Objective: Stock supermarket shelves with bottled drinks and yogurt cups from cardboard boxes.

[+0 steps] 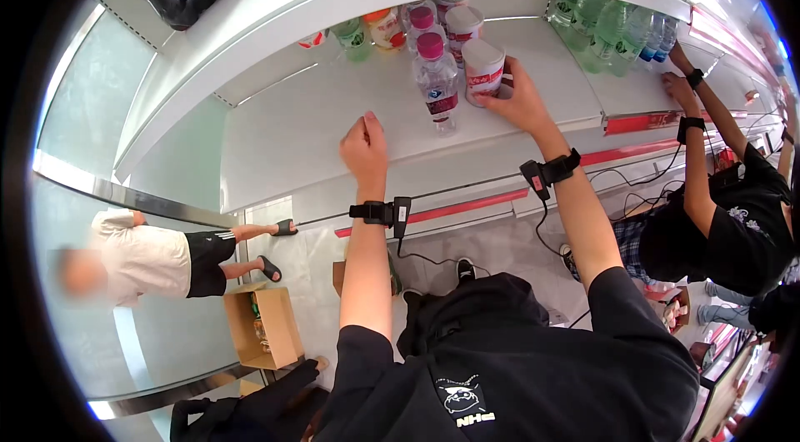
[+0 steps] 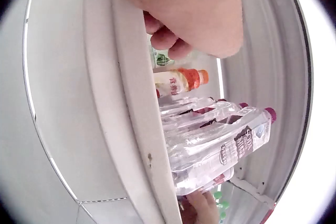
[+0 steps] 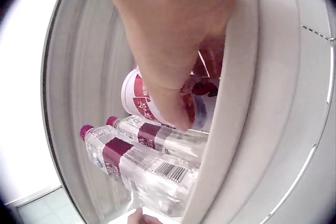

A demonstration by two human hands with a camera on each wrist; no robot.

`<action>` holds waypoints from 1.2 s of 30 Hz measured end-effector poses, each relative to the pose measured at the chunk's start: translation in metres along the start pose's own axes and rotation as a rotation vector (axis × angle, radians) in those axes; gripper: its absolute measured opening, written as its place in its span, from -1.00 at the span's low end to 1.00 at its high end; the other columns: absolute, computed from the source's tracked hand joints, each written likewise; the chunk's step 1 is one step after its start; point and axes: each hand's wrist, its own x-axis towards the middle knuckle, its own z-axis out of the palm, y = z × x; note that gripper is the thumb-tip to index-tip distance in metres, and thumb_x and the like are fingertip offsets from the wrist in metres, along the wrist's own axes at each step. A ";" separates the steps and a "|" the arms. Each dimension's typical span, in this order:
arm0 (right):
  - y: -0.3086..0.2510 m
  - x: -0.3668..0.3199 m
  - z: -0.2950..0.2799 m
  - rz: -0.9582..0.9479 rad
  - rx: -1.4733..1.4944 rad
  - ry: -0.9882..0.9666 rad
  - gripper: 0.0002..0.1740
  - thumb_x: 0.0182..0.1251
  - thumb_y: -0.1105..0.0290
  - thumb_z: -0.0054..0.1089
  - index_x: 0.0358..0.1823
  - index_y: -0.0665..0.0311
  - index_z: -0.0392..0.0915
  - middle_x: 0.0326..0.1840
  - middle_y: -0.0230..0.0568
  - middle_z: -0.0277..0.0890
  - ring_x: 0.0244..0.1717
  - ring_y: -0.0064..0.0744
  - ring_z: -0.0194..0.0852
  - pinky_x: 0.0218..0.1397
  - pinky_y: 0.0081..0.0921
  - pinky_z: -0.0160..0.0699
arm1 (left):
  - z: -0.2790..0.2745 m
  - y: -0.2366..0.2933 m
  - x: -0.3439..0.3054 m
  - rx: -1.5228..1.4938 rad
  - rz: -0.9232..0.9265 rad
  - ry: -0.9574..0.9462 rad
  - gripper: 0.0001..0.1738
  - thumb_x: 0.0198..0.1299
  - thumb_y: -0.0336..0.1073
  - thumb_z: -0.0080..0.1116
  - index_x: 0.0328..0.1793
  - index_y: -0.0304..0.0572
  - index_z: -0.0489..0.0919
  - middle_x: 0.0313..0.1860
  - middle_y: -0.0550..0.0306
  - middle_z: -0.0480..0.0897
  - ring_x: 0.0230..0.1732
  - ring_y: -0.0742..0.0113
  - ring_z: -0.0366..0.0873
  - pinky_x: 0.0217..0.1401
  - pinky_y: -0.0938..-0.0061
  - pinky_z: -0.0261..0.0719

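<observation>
At the shelf's front, my right hand (image 1: 521, 100) grips a white-and-red lidded cup (image 1: 483, 63), thumb on the near side. In the right wrist view that hand covers much of the cup (image 3: 134, 94). A clear water bottle (image 1: 437, 88) with a magenta cap stands upright just left of it, with a similar bottle (image 1: 422, 19) behind. Another white-and-red cup (image 1: 464, 24) is farther back. My left hand (image 1: 364, 144) hovers by the shelf edge, fingers loosely curled, holding nothing. From the left wrist, its fingertips (image 2: 164, 39) overlap the bottles behind.
Left of the cups stand an orange-capped bottle (image 1: 385, 30) and a green bottle (image 1: 351, 38). Green bottles (image 1: 607, 34) line the right section, where another person's arm (image 1: 698, 163) reaches in. An upper shelf (image 1: 350, 0) overhangs everything. A cardboard box (image 1: 279, 325) sits on the floor.
</observation>
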 end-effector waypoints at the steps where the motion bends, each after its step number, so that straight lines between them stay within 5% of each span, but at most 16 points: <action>1: -0.001 0.000 0.000 0.001 0.001 -0.002 -0.08 -0.02 0.35 0.58 0.34 0.46 0.21 0.17 0.09 0.50 0.21 -0.16 0.53 0.29 -0.25 0.55 | -0.001 0.001 0.000 -0.027 -0.042 -0.015 -0.51 0.39 -0.17 0.00 -0.63 -0.25 0.47 -0.76 0.09 0.43 -0.74 0.19 0.31 -0.58 0.34 0.26; 16: 0.005 0.002 0.005 0.105 0.061 0.012 -0.04 -0.06 0.30 0.62 0.33 0.47 0.24 0.23 0.08 0.48 0.21 -0.13 0.53 0.27 -0.28 0.56 | -0.005 0.000 0.001 -0.035 -0.072 -0.052 -0.48 0.41 -0.11 0.01 -0.61 -0.24 0.50 -0.73 0.10 0.48 -0.71 0.18 0.40 -0.54 0.36 0.33; 19: 0.012 0.000 0.004 -0.069 -0.095 0.166 -0.16 0.05 0.31 0.55 0.31 0.43 0.28 0.25 0.02 0.46 0.20 -0.17 0.53 0.24 -0.35 0.56 | -0.002 0.003 0.002 -0.080 -0.079 -0.043 -0.48 0.41 -0.12 0.02 -0.62 -0.24 0.50 -0.77 0.13 0.44 -0.73 0.21 0.36 -0.54 0.36 0.32; 21: 0.014 -0.004 -0.002 -0.170 0.156 0.350 -0.49 0.26 0.34 0.39 0.16 0.40 0.43 0.11 -0.09 0.55 0.07 -0.33 0.56 0.10 -0.44 0.57 | -0.005 -0.001 -0.002 -0.085 -0.073 -0.030 -0.49 0.41 -0.13 0.02 -0.62 -0.24 0.49 -0.79 0.15 0.40 -0.75 0.22 0.34 -0.54 0.36 0.32; 24: -0.013 -0.051 -0.004 -0.070 0.261 0.497 -0.79 0.49 0.34 0.14 -0.17 0.38 0.56 -0.27 -0.30 0.62 -0.29 -0.63 0.47 -0.23 -0.60 0.46 | -0.016 -0.001 -0.003 -0.131 -0.184 -0.120 -0.65 0.42 -0.14 0.02 -0.33 -0.22 0.60 -0.55 0.13 0.58 -0.53 0.34 0.49 -0.42 0.44 0.38; 26: -0.038 -0.101 0.000 0.177 0.285 0.445 -0.62 0.53 0.29 0.05 -0.50 0.32 0.50 -0.52 -0.34 0.50 -0.46 -0.59 0.37 -0.32 -0.56 0.32 | -0.025 0.030 -0.034 -0.448 -0.162 0.191 -0.71 0.41 -0.19 -0.01 0.08 -0.23 0.53 -0.07 0.02 0.62 -0.16 0.33 0.54 -0.13 0.46 0.44; 29: -0.053 -0.161 0.035 0.326 0.404 0.268 -0.59 0.53 0.29 0.01 -0.54 0.31 0.45 -0.51 -0.27 0.53 -0.47 -0.53 0.37 -0.34 -0.54 0.29 | -0.060 0.058 -0.104 -0.411 -0.041 -0.083 -0.48 0.39 -0.15 -0.05 0.37 -0.28 0.35 0.33 -0.10 0.42 0.25 0.08 0.40 0.29 0.25 0.33; 30: -0.069 -0.175 0.050 0.493 0.682 0.103 -0.72 0.53 0.22 0.00 -0.18 0.32 0.45 -0.12 -0.13 0.51 -0.14 -0.41 0.42 -0.05 -0.48 0.32 | -0.064 0.078 -0.125 -0.374 -0.015 -0.187 -0.44 0.39 -0.12 -0.07 0.39 -0.32 0.34 0.39 -0.16 0.39 0.36 -0.01 0.36 0.38 0.17 0.29; 31: -0.078 -0.182 0.060 0.659 0.958 -0.068 -0.57 0.53 0.14 -0.02 0.19 0.33 0.46 0.26 0.02 0.48 0.20 -0.28 0.47 0.24 -0.42 0.35 | -0.055 0.088 -0.143 -0.416 0.039 -0.305 -0.39 0.36 -0.08 -0.04 0.41 -0.31 0.34 0.45 -0.17 0.34 0.42 -0.08 0.31 0.43 0.13 0.23; 33: -0.082 -0.188 0.069 0.725 1.242 -0.236 -0.45 0.55 0.05 -0.11 0.34 0.32 0.32 0.37 -0.01 0.37 0.35 -0.24 0.33 0.39 -0.35 0.20 | -0.042 0.098 -0.167 -0.450 0.061 -0.424 -0.34 0.33 -0.03 -0.01 0.44 -0.31 0.33 0.50 -0.19 0.30 0.47 -0.14 0.27 0.49 0.09 0.18; 34: -0.085 -0.189 0.071 0.760 1.527 -0.396 -0.32 0.57 -0.04 -0.20 0.49 0.31 0.19 0.49 -0.03 0.26 0.50 -0.19 0.19 0.54 -0.29 0.04 | -0.036 0.095 -0.171 -0.373 0.290 -0.437 -0.33 0.33 -0.01 -0.02 0.45 -0.29 0.33 0.51 -0.19 0.29 0.51 -0.16 0.22 0.52 0.06 0.14; 35: -0.087 -0.188 0.069 0.781 1.530 -0.400 -0.32 0.57 -0.04 -0.20 0.49 0.31 0.19 0.49 -0.03 0.26 0.50 -0.19 0.19 0.54 -0.29 0.04 | -0.030 0.086 -0.176 -0.294 0.520 -0.450 -0.32 0.33 0.01 -0.02 0.45 -0.27 0.34 0.52 -0.19 0.28 0.55 -0.19 0.17 0.55 0.03 0.09; 36: -0.097 -0.185 0.060 0.796 1.491 -0.327 -0.28 0.56 -0.08 -0.25 0.51 0.34 0.15 0.50 -0.02 0.24 0.52 -0.15 0.15 0.56 -0.26 -0.02 | -0.030 0.076 -0.178 -0.294 0.500 -0.457 -0.32 0.33 0.01 -0.02 0.45 -0.27 0.34 0.52 -0.19 0.28 0.55 -0.19 0.17 0.55 0.03 0.09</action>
